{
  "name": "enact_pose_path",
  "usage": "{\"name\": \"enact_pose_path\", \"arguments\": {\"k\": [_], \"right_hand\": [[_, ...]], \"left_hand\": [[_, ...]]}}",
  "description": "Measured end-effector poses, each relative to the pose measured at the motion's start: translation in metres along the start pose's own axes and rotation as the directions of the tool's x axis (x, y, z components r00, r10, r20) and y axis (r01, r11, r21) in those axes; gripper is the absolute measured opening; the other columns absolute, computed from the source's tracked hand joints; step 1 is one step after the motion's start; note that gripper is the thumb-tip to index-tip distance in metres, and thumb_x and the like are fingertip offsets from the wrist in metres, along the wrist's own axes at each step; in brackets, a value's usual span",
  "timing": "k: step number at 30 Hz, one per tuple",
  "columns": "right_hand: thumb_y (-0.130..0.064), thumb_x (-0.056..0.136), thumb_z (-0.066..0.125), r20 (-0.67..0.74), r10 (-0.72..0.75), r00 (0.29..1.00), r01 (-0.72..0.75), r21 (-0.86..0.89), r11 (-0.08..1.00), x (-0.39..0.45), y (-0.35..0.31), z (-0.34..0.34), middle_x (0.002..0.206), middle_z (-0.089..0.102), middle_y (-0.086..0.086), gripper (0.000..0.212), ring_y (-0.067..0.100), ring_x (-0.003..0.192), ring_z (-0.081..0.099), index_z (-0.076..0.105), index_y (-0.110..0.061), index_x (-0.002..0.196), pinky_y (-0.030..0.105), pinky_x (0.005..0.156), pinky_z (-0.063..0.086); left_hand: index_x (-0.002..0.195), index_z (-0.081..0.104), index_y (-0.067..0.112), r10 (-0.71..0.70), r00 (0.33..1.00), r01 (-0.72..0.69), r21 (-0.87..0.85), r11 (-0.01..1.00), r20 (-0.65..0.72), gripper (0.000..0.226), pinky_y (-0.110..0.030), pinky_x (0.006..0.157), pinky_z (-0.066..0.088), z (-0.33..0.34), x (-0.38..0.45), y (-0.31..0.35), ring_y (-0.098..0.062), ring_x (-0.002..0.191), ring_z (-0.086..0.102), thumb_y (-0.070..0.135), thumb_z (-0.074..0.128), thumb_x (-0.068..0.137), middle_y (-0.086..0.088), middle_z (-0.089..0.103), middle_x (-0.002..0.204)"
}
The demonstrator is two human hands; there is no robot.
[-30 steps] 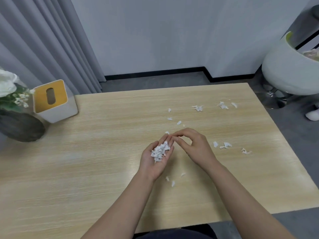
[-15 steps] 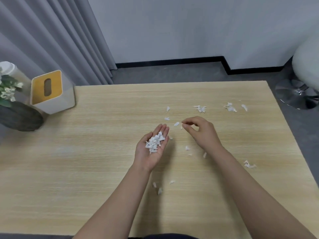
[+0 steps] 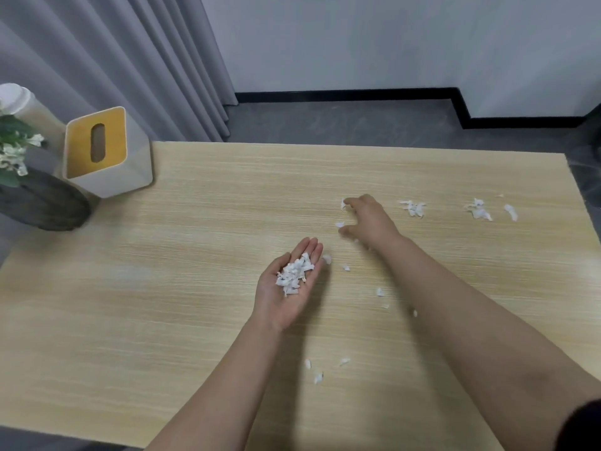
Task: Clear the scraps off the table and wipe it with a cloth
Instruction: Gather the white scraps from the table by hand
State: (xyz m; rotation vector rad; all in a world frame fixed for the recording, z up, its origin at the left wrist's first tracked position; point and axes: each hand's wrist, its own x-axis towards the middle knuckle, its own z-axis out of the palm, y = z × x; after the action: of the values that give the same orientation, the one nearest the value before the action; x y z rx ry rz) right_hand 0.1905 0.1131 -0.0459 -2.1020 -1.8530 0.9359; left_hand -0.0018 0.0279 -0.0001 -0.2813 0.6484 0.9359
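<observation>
My left hand (image 3: 286, 289) lies palm up over the middle of the wooden table (image 3: 195, 255), cupping a pile of white paper scraps (image 3: 294, 273). My right hand (image 3: 366, 219) reaches farther out with thumb and fingers spread around two small scraps (image 3: 341, 214) on the tabletop. More white scraps lie loose: a cluster (image 3: 413, 208) right of that hand, another cluster (image 3: 479, 211) near the right edge, a few bits (image 3: 380, 292) between my forearms and a few (image 3: 317, 372) near the front. No cloth is in sight.
A white tissue box with a yellow top (image 3: 104, 154) stands at the table's far left corner. Beside it sit a dark round pot with a plant (image 3: 35, 196) and a white cylinder (image 3: 22, 102). Grey curtains hang behind; grey floor lies beyond the far edge.
My right hand has left the left palm and stretched outward to scraps farther up the table, its fingers opening. The left hand stays cupped with its pile. The camera has swung left.
</observation>
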Motion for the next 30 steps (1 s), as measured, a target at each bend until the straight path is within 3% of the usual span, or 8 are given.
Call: {"name": "enact_pose_path", "arguments": {"k": [2, 6, 9, 14, 17, 26, 30], "right_hand": [[-0.020, 0.077, 0.074, 0.013, -0.009, 1.000, 0.009, -0.045, 0.999, 0.007, -0.001, 0.007, 0.124, 0.046, 0.009, 0.056, 0.026, 0.116, 0.045, 0.050, -0.012, 0.127, 0.036, 0.093, 0.042], [-0.014, 0.083, 0.067, -0.017, -0.033, 0.999, 0.032, -0.037, 0.999, 0.009, 0.003, 0.015, 0.100, 0.054, 0.006, 0.021, 0.025, 0.098, 0.054, 0.060, -0.008, 0.101, 0.033, 0.082, 0.043], [-0.014, 0.087, 0.063, -0.049, -0.071, 0.996, 0.069, -0.047, 0.997, 0.006, 0.003, 0.017, 0.087, 0.052, 0.000, 0.006, 0.022, 0.088, 0.055, 0.065, -0.009, 0.089, 0.029, 0.073, 0.040], [-0.012, 0.089, 0.058, -0.152, -0.062, 0.986, 0.061, -0.012, 0.998, 0.010, 0.005, 0.019, 0.091, 0.055, 0.006, 0.010, 0.024, 0.085, 0.056, 0.065, -0.007, 0.085, 0.030, 0.071, 0.042], [-0.010, 0.088, 0.060, -0.234, -0.030, 0.972, 0.044, 0.054, 0.998, 0.021, 0.002, 0.016, 0.105, 0.056, 0.009, 0.009, 0.023, 0.096, 0.054, 0.066, -0.003, 0.086, 0.026, 0.073, 0.037], [-0.006, 0.090, 0.053, -0.181, -0.066, 0.981, 0.054, -0.067, 0.996, 0.035, -0.003, 0.020, 0.099, 0.060, 0.009, 0.010, 0.025, 0.093, 0.053, 0.063, -0.005, 0.091, 0.028, 0.071, 0.036], [-0.008, 0.090, 0.053, -0.207, -0.023, 0.978, 0.020, -0.013, 1.000, 0.023, -0.006, 0.021, 0.098, 0.062, 0.011, 0.015, 0.027, 0.091, 0.057, 0.063, -0.008, 0.101, 0.032, 0.074, 0.042]], "left_hand": [[0.103, 0.066, -0.012, -0.013, 1.000, 0.013, -0.002, 1.000, -0.010, 0.040, -0.047, 0.102, 0.041, -0.004, 0.000, 0.005, -0.033, 0.115, 0.055, 0.009, 0.037, 0.087, -0.022, 0.063, 0.117], [0.104, 0.066, -0.013, -0.034, 0.999, 0.034, -0.009, 0.999, -0.040, 0.040, -0.042, 0.111, 0.030, -0.012, 0.002, 0.014, -0.034, 0.118, 0.052, 0.009, 0.037, 0.087, -0.023, 0.062, 0.119], [0.104, 0.066, -0.013, -0.039, 0.998, 0.038, -0.008, 0.999, -0.055, 0.040, -0.041, 0.111, 0.029, -0.015, 0.002, 0.020, -0.034, 0.119, 0.052, 0.009, 0.038, 0.085, -0.023, 0.062, 0.119], [0.104, 0.066, -0.013, -0.038, 0.996, 0.039, 0.007, 0.999, -0.079, 0.040, -0.043, 0.108, 0.033, -0.016, 0.003, 0.026, -0.034, 0.117, 0.053, 0.008, 0.039, 0.084, -0.023, 0.062, 0.118], [0.105, 0.066, -0.011, -0.032, 0.996, 0.035, 0.038, 0.999, -0.084, 0.040, -0.044, 0.102, 0.043, -0.018, 0.005, 0.029, -0.036, 0.109, 0.061, 0.009, 0.038, 0.086, -0.021, 0.062, 0.122], [0.106, 0.067, -0.009, -0.054, 0.995, 0.059, 0.058, 0.997, -0.084, 0.040, -0.046, 0.092, 0.046, -0.029, 0.001, 0.036, -0.035, 0.103, 0.065, 0.011, 0.037, 0.088, -0.018, 0.061, 0.123], [0.104, 0.068, -0.009, -0.050, 0.994, 0.056, 0.063, 0.996, -0.100, 0.040, -0.045, 0.091, 0.047, -0.031, -0.002, 0.035, -0.034, 0.102, 0.066, 0.011, 0.037, 0.088, -0.018, 0.062, 0.122]]}}
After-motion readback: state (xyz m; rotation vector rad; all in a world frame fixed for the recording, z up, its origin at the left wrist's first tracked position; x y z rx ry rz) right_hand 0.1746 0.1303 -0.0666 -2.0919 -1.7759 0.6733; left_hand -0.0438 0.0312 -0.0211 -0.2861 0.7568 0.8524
